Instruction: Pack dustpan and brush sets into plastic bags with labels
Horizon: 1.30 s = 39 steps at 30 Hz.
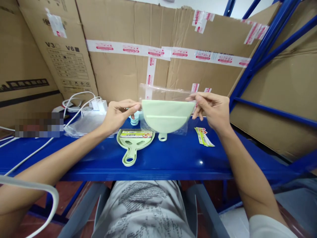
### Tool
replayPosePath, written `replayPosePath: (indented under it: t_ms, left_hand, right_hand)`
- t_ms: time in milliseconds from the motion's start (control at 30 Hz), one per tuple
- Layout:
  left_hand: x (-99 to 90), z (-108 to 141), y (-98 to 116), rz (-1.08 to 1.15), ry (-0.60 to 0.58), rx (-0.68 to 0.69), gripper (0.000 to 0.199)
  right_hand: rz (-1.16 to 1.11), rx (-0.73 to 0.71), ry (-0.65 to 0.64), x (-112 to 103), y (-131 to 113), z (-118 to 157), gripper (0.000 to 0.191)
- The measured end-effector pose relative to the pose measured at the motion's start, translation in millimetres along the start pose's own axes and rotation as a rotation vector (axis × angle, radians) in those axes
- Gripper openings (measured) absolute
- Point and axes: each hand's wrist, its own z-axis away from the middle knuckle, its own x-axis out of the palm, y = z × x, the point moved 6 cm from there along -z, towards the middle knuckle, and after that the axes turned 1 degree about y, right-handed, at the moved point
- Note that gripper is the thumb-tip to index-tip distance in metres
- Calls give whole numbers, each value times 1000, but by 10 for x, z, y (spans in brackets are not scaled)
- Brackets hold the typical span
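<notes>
A pale green, half-round plastic piece like a small dustpan (168, 115) hangs upright above the table, with a ring-ended handle pointing down. Around it is a clear plastic bag (170, 91). At the upper left corner of the bag, my left hand (121, 112) is closed in a pinch. My right hand (209, 107) pinches the upper right edge, its other fingers loosely curled. Below my left hand, a second pale green piece with a ring handle (130, 150) lies on the table, and a printed card (136, 134) rests on it.
Several printed cards (204, 137) lie on the blue table (170, 162) at right. Clear bags (86, 124), white cables and chargers (99, 105) are at left. A light blue ribbed item (134, 119) stands behind my left hand. Taped cardboard (123, 72) and a blue frame (262, 56) border the table.
</notes>
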Motion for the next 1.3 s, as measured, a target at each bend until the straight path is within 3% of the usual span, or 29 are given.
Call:
replayPosePath:
  t_ms: [133, 267, 500, 600, 700, 833, 1000, 1167, 1300]
  left_hand:
    - [59, 38, -22, 129, -45, -45, 29]
    - [201, 92, -63, 292, -228, -120, 42]
    - [406, 185, -307, 337, -407, -262, 48]
    - [498, 260, -411, 387, -440, -416, 57]
    - [594, 357, -485, 583, -438, -652, 58]
    - [723, 476, -510, 767, -524, -867, 58]
    - [648, 399, -504, 724, -573, -780, 31]
    - [392, 211, -555, 735, -397, -715, 9]
    - [273, 154, -628, 684, -267, -656, 11]
  right_hand:
    - [-33, -4, 41, -57, 44, -22, 31]
    - [-44, -1, 46, -15, 106, -15, 39]
    - [-17, -121, -56, 1, 111, -40, 44]
    - [31, -208, -123, 61, 51, 4, 45]
    - [40, -191, -152, 132, 7, 65, 43]
    - [-170, -127, -125, 175, -61, 106, 35]
    - [-477, 44, -59, 163, -14, 86, 42]
    - [-411, 250, -11, 187, 294, 128, 29]
    - [-321, 473, -8, 310, 600, 259, 54]
